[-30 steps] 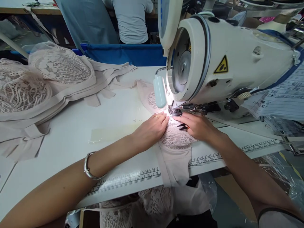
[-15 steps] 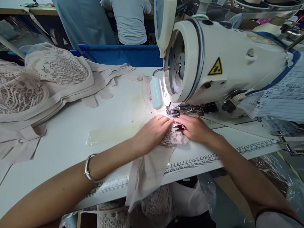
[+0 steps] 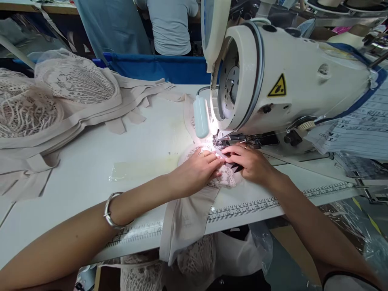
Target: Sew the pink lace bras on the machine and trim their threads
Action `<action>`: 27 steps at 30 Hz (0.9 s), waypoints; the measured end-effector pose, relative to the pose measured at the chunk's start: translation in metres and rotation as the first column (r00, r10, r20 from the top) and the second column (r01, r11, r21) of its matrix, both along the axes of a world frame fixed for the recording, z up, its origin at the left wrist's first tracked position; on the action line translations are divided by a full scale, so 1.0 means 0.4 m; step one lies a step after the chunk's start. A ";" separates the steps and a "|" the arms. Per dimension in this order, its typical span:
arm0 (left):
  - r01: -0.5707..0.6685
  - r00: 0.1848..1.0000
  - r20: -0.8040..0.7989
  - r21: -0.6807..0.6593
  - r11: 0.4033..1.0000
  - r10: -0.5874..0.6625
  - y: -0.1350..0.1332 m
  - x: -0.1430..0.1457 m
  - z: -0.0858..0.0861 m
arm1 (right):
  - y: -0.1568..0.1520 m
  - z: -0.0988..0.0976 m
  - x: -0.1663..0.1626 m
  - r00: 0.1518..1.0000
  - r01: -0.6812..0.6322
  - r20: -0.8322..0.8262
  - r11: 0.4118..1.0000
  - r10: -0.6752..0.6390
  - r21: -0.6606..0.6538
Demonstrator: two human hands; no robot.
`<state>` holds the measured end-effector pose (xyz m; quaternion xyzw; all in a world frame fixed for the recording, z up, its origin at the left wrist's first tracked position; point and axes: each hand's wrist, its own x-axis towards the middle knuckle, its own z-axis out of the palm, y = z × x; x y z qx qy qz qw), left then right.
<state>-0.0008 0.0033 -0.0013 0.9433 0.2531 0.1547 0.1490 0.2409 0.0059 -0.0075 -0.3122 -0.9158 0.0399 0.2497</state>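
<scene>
One lace garment [image 3: 226, 178] lies just in front of the sewing machine [image 3: 291, 81], its far part reaching beneath the machine's needle end and its plain cloth tail hanging over the front edge of the table [image 3: 148, 141]. Both hands are on it at the machine's near side: the left hand [image 3: 197, 173] lies over one part of the lace, the right hand [image 3: 253, 163] meets the other side, and patterned lace shows between and below them.

The garment is pale pink, its openwork lace rounded and finished with a scalloped border; the tail is smooth, thin fabric in soft folds. The machine is glossy, cream-coloured and barrel-shaped. To its left, well apart, sits a pile of similar garments [image 3: 81, 87] with rounded lace cups and flat bands. A smooth, pale, capsule-shaped lamp [image 3: 201, 118] glows beside its needle end.

The left hand is palm down, fingers bent and close together, fingertips touching the lace; whether it pinches or only presses, I cannot tell. The right hand is half curled around dark, pointed snips [image 3: 237, 167], their handles hidden, while its fingertips touch the lace near the machine's needle end.
</scene>
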 end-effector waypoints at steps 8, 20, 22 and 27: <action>0.079 0.996 0.051 -0.030 0.996 -0.078 0.075 -0.033 -0.010 | 0.004 -0.003 -0.008 0.999 -0.029 0.032 0.990 0.025 0.137; -0.002 1.000 0.018 0.121 0.993 0.000 0.089 -0.039 -0.016 | 0.004 -0.015 -0.009 0.995 0.004 0.103 0.995 -0.014 0.096; 0.036 0.999 0.014 0.184 0.982 -0.040 0.082 -0.035 -0.015 | 0.003 -0.012 -0.010 0.996 -0.016 0.090 0.992 0.005 0.121; 0.052 0.999 -0.018 0.248 0.967 -0.049 0.082 -0.035 -0.009 | 0.003 -0.012 -0.010 0.997 -0.020 0.074 0.988 0.009 0.153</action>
